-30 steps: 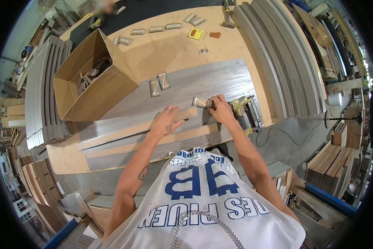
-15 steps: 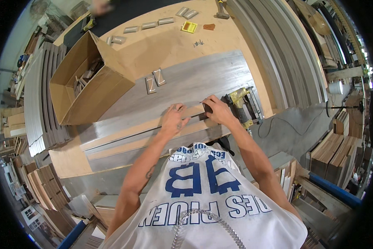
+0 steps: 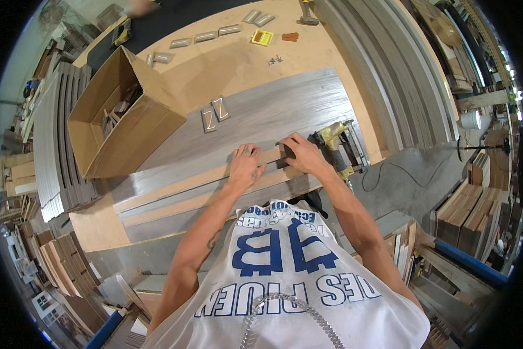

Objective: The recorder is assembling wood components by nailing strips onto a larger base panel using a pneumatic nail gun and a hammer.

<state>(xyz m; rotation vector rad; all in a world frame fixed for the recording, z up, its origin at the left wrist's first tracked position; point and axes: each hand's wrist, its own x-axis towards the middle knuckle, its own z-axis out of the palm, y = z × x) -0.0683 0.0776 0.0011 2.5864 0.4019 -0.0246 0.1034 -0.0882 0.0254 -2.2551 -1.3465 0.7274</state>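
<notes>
A grey wood-grain panel point(image 3: 174, 148) lies across the bench, with long narrow wood strips point(image 3: 174, 196) along its near side. My left hand point(image 3: 247, 166) is closed over one of these strips, its fingers bent on the far side and the thumb on the near side. Just to the right, my right hand point(image 3: 303, 153) pinches a small dark block point(image 3: 287, 152) against the strips. A yellow and black nail gun point(image 3: 334, 145) lies right beside that hand. Farther back on the panel rest two small rectangular pieces point(image 3: 214, 115) with pale zigzag lines of glue on them.
At left stands an open cardboard box point(image 3: 130, 136) with small wood pieces inside. Stacked grey boards point(image 3: 383, 75) line the right side. A hammer point(image 3: 308, 14), a yellow tray point(image 3: 262, 37), loose screws point(image 3: 275, 60) and several small blocks point(image 3: 205, 36) lie at the back.
Both hands stay almost in place. The fingers of my left hand have curled slightly more, and my right hand still holds the dark block.
</notes>
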